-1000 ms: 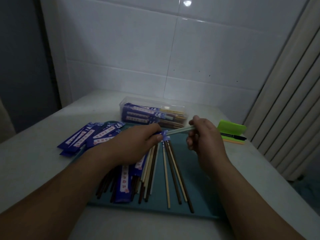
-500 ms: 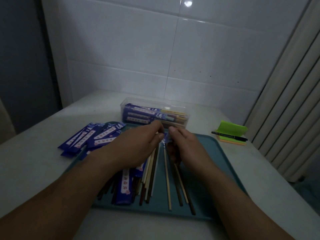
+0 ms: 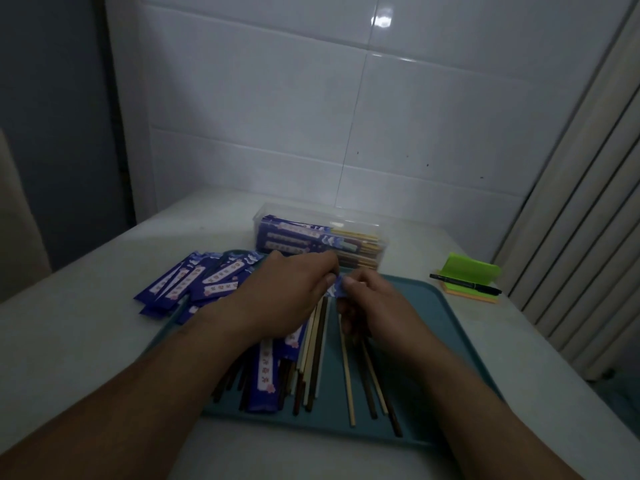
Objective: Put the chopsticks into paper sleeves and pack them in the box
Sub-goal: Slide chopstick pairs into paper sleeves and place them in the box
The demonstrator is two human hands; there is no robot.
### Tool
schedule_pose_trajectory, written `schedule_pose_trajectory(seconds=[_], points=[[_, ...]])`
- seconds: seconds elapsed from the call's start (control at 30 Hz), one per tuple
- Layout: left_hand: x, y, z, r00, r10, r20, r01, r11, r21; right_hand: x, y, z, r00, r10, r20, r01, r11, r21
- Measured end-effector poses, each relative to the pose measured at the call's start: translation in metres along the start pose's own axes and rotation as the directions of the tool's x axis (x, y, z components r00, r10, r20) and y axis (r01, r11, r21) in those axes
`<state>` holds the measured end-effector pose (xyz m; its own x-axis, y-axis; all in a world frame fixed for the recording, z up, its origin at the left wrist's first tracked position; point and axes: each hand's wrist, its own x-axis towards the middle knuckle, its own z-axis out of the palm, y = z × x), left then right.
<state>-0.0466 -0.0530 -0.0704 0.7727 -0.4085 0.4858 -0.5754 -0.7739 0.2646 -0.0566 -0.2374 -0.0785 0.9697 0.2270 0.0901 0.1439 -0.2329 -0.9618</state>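
Over the teal tray, my left hand and my right hand meet and both pinch a blue paper sleeve whose open end shows between the fingertips. The chopsticks inside it are hidden by the sleeve and my hands. Loose chopsticks, pale and dark, lie on the tray below my hands, along with one blue sleeve. A clear plastic box with sleeved chopsticks stands just behind the tray.
A pile of empty blue sleeves lies on the white table left of the tray. Green and orange sticky notes with a black pen sit at the right. A tiled wall rises behind, a ribbed panel at the right.
My right hand, which held a pale chopstick pair out to the right, has moved left to meet my left hand. The pair has gone into the sleeve and is out of sight.
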Motion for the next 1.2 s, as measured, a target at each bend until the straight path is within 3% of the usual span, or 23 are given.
schedule_pose_trajectory(seconds=[0.1,0.27,0.47,0.67,0.87,0.93,0.97,1.0,1.07,1.1,1.2], points=[[0.004,-0.005,-0.001,0.997,-0.017,-0.073,0.020,0.999,0.042,0.006,0.003,-0.005,0.995,0.018,-0.103,-0.010,0.997,0.078],[0.004,-0.037,-0.017,0.904,-0.275,-0.327,0.260,0.961,-0.090,0.026,0.004,-0.026,0.950,0.082,-0.302,-0.043,0.990,0.134],[-0.001,-0.050,-0.018,0.849,-0.433,-0.301,0.355,0.891,-0.282,0.057,-0.008,-0.030,0.922,0.170,-0.347,-0.085,0.965,0.246],[0.002,-0.052,-0.021,0.832,-0.452,-0.321,0.343,0.875,-0.342,0.100,-0.037,-0.023,0.911,0.087,-0.404,-0.045,0.993,0.113],[0.002,-0.055,-0.020,0.833,-0.454,-0.315,0.337,0.869,-0.362,0.143,-0.061,-0.019,0.904,0.197,-0.380,-0.146,0.976,0.160],[0.002,-0.055,-0.020,0.838,-0.448,-0.311,0.332,0.871,-0.362,0.152,-0.061,-0.018,0.912,0.217,-0.348,-0.203,0.976,0.077],[0.001,-0.055,-0.021,0.840,-0.445,-0.309,0.330,0.872,-0.361,0.155,-0.060,-0.018,0.912,0.195,-0.362,-0.231,0.971,-0.058],[0.001,-0.056,-0.022,0.844,-0.442,-0.305,0.330,0.875,-0.355,0.156,-0.057,-0.021,0.902,0.131,-0.412,-0.258,0.927,-0.271],[0.000,-0.057,-0.022,0.855,-0.433,-0.284,0.335,0.881,-0.334,0.150,-0.052,-0.026,0.859,-0.098,-0.502,-0.273,0.741,-0.613],[0.000,-0.057,-0.022,0.864,-0.427,-0.266,0.336,0.884,-0.326,0.143,-0.050,-0.027,0.851,-0.164,-0.499,-0.253,0.705,-0.663],[-0.001,-0.048,-0.023,0.905,-0.389,-0.174,0.326,0.895,-0.305,0.115,-0.040,-0.031,0.870,-0.190,-0.454,-0.176,0.742,-0.647]])
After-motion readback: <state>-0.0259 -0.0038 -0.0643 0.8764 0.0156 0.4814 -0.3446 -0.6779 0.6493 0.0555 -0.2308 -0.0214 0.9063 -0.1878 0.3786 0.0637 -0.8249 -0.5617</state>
